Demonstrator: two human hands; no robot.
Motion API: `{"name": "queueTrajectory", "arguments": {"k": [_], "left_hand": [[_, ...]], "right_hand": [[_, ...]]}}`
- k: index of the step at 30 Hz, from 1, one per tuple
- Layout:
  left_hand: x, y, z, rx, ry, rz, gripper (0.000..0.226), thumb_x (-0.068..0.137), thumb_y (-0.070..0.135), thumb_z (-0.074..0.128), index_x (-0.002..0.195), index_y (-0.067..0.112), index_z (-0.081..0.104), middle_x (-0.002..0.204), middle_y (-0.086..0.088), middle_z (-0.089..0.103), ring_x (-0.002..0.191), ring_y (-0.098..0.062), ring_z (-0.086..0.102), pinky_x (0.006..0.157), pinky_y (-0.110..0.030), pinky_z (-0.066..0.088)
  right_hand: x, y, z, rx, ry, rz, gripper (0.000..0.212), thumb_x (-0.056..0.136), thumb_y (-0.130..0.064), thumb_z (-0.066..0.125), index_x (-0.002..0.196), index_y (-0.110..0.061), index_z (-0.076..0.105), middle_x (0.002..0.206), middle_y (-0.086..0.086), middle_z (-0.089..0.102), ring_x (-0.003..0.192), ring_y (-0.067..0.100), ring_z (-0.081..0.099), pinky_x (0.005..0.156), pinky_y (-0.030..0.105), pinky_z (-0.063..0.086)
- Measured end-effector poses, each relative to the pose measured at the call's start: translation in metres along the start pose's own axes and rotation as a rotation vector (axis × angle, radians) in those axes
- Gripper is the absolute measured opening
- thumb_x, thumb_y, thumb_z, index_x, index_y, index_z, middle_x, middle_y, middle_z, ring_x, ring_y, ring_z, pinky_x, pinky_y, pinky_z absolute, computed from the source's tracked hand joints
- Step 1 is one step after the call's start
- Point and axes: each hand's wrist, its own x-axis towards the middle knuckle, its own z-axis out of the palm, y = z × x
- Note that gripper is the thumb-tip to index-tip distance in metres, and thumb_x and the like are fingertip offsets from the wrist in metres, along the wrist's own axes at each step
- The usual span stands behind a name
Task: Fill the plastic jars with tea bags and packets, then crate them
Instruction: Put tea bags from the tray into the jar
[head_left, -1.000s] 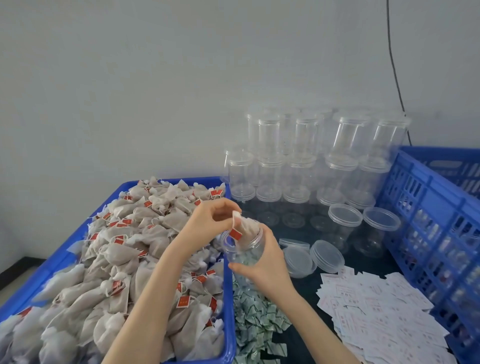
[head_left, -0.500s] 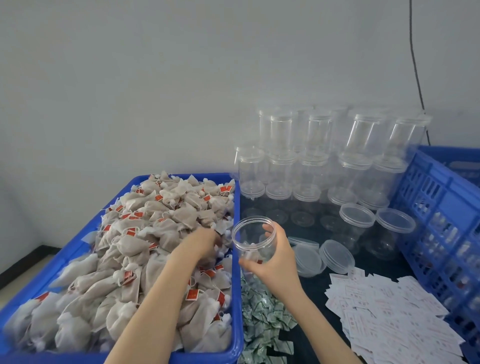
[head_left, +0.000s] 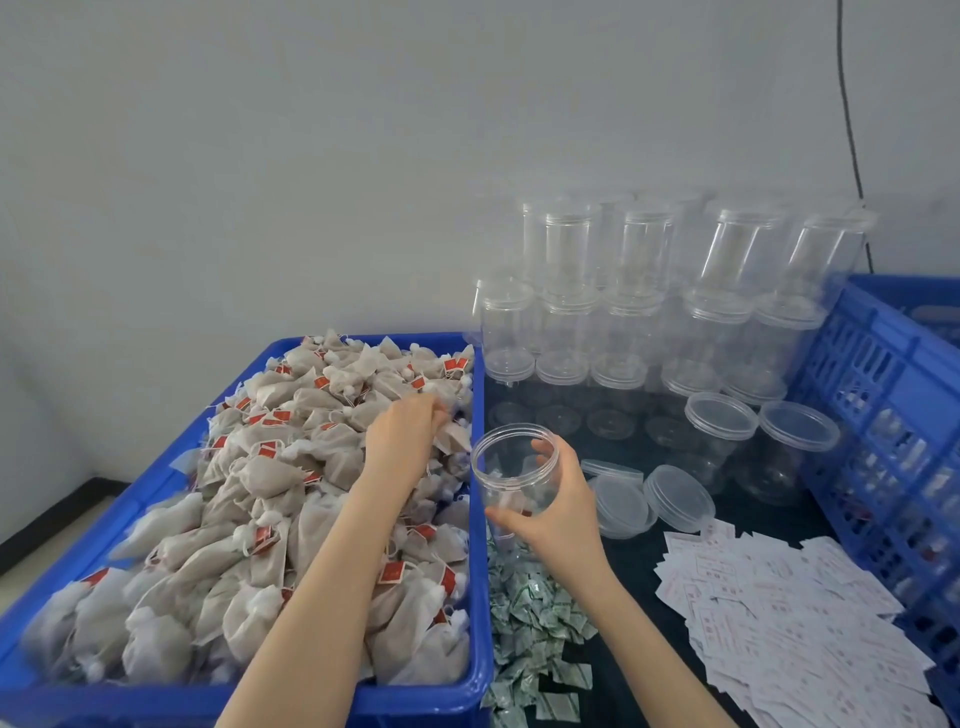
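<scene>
Head view: our right hand grips the open jar beside the bin; left-hand fingers pinch a tea bag, judged light, soft, best taken by its gathered neck.

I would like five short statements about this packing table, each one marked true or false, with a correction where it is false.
1. The right hand holds an open jar that has no lid on. True.
2. The left hand rests on the white paper slips. False: it reaches into the tea bags in the blue bin; the slips lie on the right.
3. Two loose lids lie on the table beside the held jar. True.
4. The small green packets are inside the blue bin. False: the green packets lie on the table beside the bin.
5. Empty jars with lids are stacked against the wall. True.
</scene>
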Motion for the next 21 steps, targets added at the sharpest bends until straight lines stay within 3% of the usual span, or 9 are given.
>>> {"name": "queueTrajectory", "arguments": {"k": [2, 4, 7, 9, 11, 15, 18, 21], "left_hand": [[-0.011, 0.007, -0.011, -0.196, 0.276, 0.085, 0.013, 0.097, 0.019, 0.053, 0.097, 0.011, 0.063, 0.085, 0.004, 0.06, 0.071, -0.011, 0.058, 0.06, -0.011, 0.04], [-0.02, 0.013, -0.021, -0.356, 0.497, 0.173, 0.011, 0.094, 0.012, 0.058, 0.098, 0.005, 0.066, 0.085, 0.006, 0.059, 0.069, -0.004, 0.052, 0.062, -0.005, 0.041], [-0.025, 0.023, -0.029, -0.51, 0.596, 0.211, 0.011, 0.093, 0.011, 0.059, 0.1, 0.006, 0.067, 0.088, 0.007, 0.06, 0.072, 0.002, 0.053, 0.071, -0.002, 0.041], [-0.027, 0.029, -0.032, -0.611, 0.517, 0.204, 0.009, 0.092, 0.013, 0.06, 0.099, 0.013, 0.066, 0.087, 0.01, 0.063, 0.072, 0.004, 0.057, 0.071, -0.003, 0.043], [-0.027, 0.033, -0.031, -0.702, 0.342, 0.223, 0.009, 0.091, 0.013, 0.062, 0.096, 0.021, 0.065, 0.085, 0.015, 0.064, 0.073, 0.005, 0.061, 0.068, -0.005, 0.047], [-0.028, 0.037, -0.023, -0.633, 0.029, 0.381, 0.011, 0.087, 0.014, 0.067, 0.094, 0.022, 0.067, 0.083, 0.016, 0.065, 0.077, 0.005, 0.063, 0.074, -0.008, 0.05], [-0.024, 0.033, -0.018, -0.57, -0.02, 0.384, 0.011, 0.088, 0.017, 0.066, 0.095, 0.025, 0.068, 0.084, 0.019, 0.064, 0.08, 0.007, 0.061, 0.075, -0.006, 0.047], [-0.015, 0.019, -0.014, -0.497, 0.061, 0.245, 0.011, 0.091, 0.018, 0.061, 0.098, 0.022, 0.069, 0.092, 0.012, 0.069, 0.084, 0.0, 0.063, 0.077, -0.014, 0.05]], "right_hand": [[-0.001, 0.0, 0.002, 0.02, 0.015, 0.017, 0.094, 0.061, -0.025, 0.091, 0.138, -0.032, 0.038, 0.137, -0.007, 0.05, 0.127, 0.01, 0.047, 0.109, 0.038, 0.041], [-0.002, 0.0, 0.004, 0.028, 0.02, 0.026, 0.094, 0.06, -0.025, 0.091, 0.137, -0.035, 0.037, 0.136, -0.009, 0.05, 0.127, 0.009, 0.047, 0.108, 0.037, 0.041], [-0.003, 0.001, 0.005, 0.021, 0.01, 0.035, 0.094, 0.061, -0.024, 0.09, 0.139, -0.033, 0.038, 0.137, -0.01, 0.048, 0.127, 0.009, 0.046, 0.108, 0.038, 0.043], [-0.002, 0.002, 0.006, 0.018, 0.014, 0.044, 0.094, 0.061, -0.023, 0.09, 0.14, -0.031, 0.038, 0.137, -0.009, 0.048, 0.127, 0.01, 0.046, 0.107, 0.037, 0.043], [-0.002, 0.002, 0.006, 0.022, 0.027, 0.049, 0.094, 0.062, -0.022, 0.09, 0.14, -0.03, 0.038, 0.138, -0.008, 0.048, 0.128, 0.011, 0.045, 0.107, 0.034, 0.041], [-0.001, 0.0, 0.007, 0.044, 0.034, 0.053, 0.093, 0.061, -0.021, 0.09, 0.138, -0.032, 0.039, 0.138, -0.013, 0.046, 0.129, 0.008, 0.044, 0.106, 0.035, 0.042], [0.0, 0.001, 0.007, 0.03, 0.034, 0.051, 0.093, 0.062, -0.022, 0.09, 0.139, -0.033, 0.039, 0.139, -0.013, 0.046, 0.128, 0.007, 0.044, 0.101, 0.025, 0.041], [0.0, 0.002, 0.006, 0.022, 0.015, 0.054, 0.094, 0.063, -0.021, 0.089, 0.14, -0.033, 0.037, 0.141, -0.012, 0.044, 0.127, 0.005, 0.044, 0.091, 0.01, 0.037]]}}
